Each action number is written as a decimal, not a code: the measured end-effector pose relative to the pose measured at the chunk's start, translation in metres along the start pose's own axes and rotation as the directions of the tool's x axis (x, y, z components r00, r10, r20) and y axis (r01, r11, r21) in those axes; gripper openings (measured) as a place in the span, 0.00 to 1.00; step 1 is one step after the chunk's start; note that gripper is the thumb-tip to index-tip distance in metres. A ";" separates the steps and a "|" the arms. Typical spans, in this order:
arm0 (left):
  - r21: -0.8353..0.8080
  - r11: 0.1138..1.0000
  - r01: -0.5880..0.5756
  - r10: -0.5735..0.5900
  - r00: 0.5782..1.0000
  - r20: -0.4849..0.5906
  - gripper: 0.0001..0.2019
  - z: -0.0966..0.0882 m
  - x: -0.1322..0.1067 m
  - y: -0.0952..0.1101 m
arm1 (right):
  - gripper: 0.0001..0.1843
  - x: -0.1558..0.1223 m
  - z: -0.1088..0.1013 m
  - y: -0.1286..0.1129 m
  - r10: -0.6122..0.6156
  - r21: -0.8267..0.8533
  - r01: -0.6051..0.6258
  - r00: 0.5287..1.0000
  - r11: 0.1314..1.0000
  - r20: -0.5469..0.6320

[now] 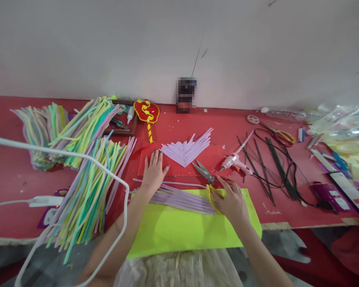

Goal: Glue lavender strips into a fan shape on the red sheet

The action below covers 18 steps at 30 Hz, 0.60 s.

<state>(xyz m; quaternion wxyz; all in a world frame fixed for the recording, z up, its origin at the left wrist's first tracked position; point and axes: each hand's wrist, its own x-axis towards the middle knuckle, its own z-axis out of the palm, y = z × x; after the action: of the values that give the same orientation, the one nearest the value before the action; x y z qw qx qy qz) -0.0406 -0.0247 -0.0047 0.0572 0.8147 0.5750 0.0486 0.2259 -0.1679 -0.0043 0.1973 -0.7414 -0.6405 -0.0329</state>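
Note:
My left hand [154, 172] lies flat with fingers spread on a red felt sheet [215, 157], just left of a V-shaped fan of lilac strips [187, 150] laid on that sheet. My right hand [231, 199] grips the yellow handles of a pair of scissors [206, 175]; the open blades point up-left toward the lilac fan. Between my hands lies a bundle of loose lilac strips [179, 197] on a lime-green sheet [182, 229] that overhangs the table's front edge.
Heaps of pastel strips [86, 175] fill the left of the red table [12, 175]. A pink glue gun [236, 161], dark wires [269, 163], second scissors [283, 135] and packets sit right. A white cable [77, 157] loops at left. A red-yellow ornament [146, 111] lies behind.

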 end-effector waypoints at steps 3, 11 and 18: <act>-0.009 1.000 0.016 -0.016 1.000 0.001 0.30 0.000 0.000 -0.001 | 0.25 0.000 -0.004 0.000 -0.006 -0.001 0.006 1.000 1.000 -0.008; 0.016 1.000 0.026 -0.027 0.999 0.031 0.31 0.001 0.002 -0.001 | 0.26 0.003 0.000 -0.001 -0.048 0.011 0.048 0.999 0.999 -0.018; 0.034 0.999 0.010 -0.011 1.000 0.018 0.30 0.002 0.002 -0.002 | 0.26 0.013 0.009 -0.011 -0.049 0.039 0.050 0.998 0.998 -0.024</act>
<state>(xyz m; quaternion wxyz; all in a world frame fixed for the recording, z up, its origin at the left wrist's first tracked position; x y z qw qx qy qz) -0.0412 -0.0222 -0.0072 0.0487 0.8130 0.5794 0.0311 0.2158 -0.1514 -0.0061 0.2183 -0.7208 -0.6570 -0.0337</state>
